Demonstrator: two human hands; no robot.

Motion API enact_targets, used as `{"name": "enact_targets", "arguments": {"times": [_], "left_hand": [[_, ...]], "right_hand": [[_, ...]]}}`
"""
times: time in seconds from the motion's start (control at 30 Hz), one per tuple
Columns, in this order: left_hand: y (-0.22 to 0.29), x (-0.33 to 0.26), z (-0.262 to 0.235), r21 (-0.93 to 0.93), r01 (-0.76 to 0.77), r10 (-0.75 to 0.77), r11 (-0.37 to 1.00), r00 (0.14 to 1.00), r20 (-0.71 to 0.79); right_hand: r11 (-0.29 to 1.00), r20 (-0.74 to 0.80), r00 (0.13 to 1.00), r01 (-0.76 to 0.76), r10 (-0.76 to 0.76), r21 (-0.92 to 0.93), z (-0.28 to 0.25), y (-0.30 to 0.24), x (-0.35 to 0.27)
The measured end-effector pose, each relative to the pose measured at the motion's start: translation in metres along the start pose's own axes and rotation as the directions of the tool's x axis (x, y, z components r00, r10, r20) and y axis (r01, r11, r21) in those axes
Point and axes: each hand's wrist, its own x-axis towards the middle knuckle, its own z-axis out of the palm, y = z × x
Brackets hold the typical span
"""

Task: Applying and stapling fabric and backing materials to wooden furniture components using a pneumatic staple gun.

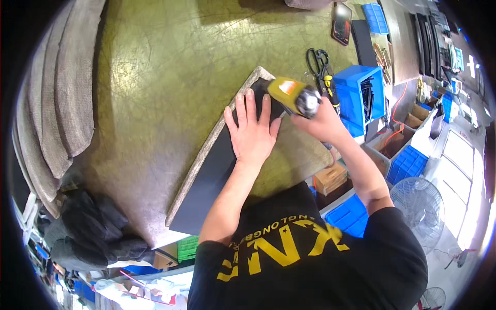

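Left hand (252, 135): laid flat, fingers spread, grasping nothing, pressing on a black panel (206, 188) with a beige fabric edge. Right hand (323, 121): curled around a yellow-and-black handheld tool (285, 92), just beyond the left fingertips; the tool is blurred, its pale marking unreadable, and contact between its nose and the panel cannot be determined. Right of the right hand: an open blue bin (349, 77) containing black pieces (368, 98), partly hidden by its wall. Nearer the body than both hands: yellow lettering (276, 253) on a black shirt (330, 274), cut off by folds.
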Motion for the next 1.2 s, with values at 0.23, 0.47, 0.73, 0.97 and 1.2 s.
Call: {"name": "enact_targets", "arguments": {"times": [0.23, 0.47, 0.73, 0.97, 1.2], "left_hand": [[-0.006, 0.010, -0.001, 0.010, -0.220, 0.218, 0.975, 0.972, 0.087], [-0.002, 0.012, 0.000, 0.013, -0.258, 0.257, 0.966, 0.965, 0.052], [0.002, 0.012, 0.005, 0.030, -0.267, 0.266, 0.963, 0.963, 0.046], [-0.023, -0.026, 0.003, 0.023, -0.216, 0.217, 0.976, 0.974, -0.067], [-0.092, -0.190, -0.038, 0.205, 0.287, -0.247, 0.936, 0.948, -0.200]], "right_hand": [[0.988, -0.085, 0.993, -0.067, 0.079, 0.139, -0.021, 0.049, -0.065], [0.999, -0.079, 0.996, 0.039, -0.037, 0.025, -0.019, 0.038, -0.062], [0.999, -0.042, 0.999, 0.002, 0.000, 0.038, -0.010, 0.043, -0.051], [0.997, -0.025, 0.997, -0.078, 0.078, -0.005, 0.011, 0.048, -0.052], [0.994, 0.044, 0.999, -0.031, 0.026, 0.106, 0.024, 0.069, -0.073]]}}
